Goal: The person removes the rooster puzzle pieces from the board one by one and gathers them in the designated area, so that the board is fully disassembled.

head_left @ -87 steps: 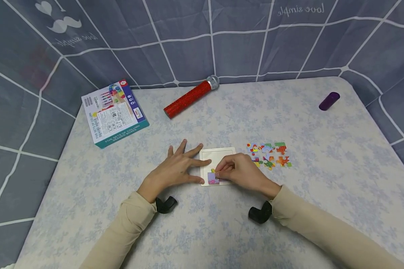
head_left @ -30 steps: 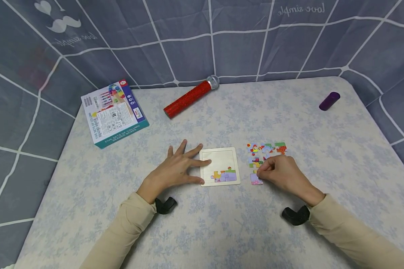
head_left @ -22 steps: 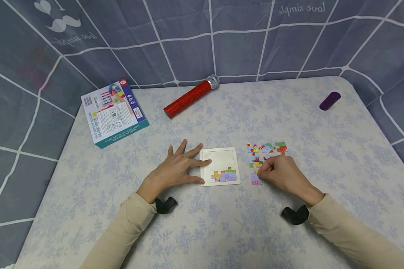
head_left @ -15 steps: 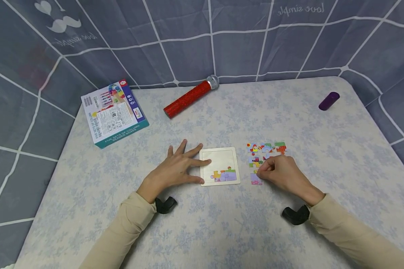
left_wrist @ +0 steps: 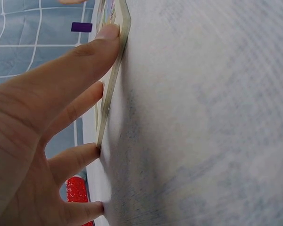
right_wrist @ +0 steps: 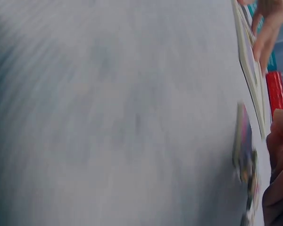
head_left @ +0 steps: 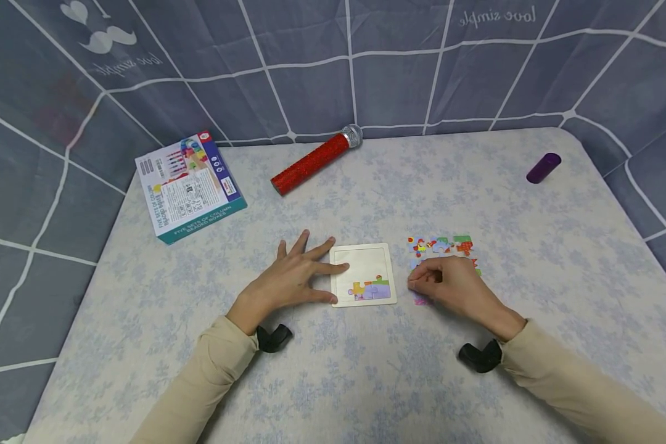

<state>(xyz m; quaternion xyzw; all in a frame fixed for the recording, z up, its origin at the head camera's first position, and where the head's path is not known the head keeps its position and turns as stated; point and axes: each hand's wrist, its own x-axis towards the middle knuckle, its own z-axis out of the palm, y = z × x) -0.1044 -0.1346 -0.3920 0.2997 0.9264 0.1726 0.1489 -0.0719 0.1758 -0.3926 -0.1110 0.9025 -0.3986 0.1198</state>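
My left hand [head_left: 294, 277] lies spread at the left edge of a pale square puzzle tray [head_left: 391, 271], with thumb and a fingertip on its rim. Joined puzzle pieces [head_left: 370, 290] in purple, green and yellow fill the tray's lower right corner. To the right of the tray, my right hand [head_left: 449, 287] is curled low over loose pieces, thumb and forefinger tips together. No piece shows between them. A purple puzzle piece [head_left: 421, 302] peeks out beneath that hand; in the right wrist view this piece [right_wrist: 243, 136] lies on the table, apart from the fingers.
More loose puzzle pieces [head_left: 441, 245] lie in a row beyond my right hand. A red glittery microphone [head_left: 311, 164] rests at the back, a boxed toy set [head_left: 191, 188] at the back left, and a purple cylinder [head_left: 544, 168] at the back right.
The purple piece moved from the tray to the table on the right with my right hand. That hand has since shifted slightly left off the piece. The left hand stays put.
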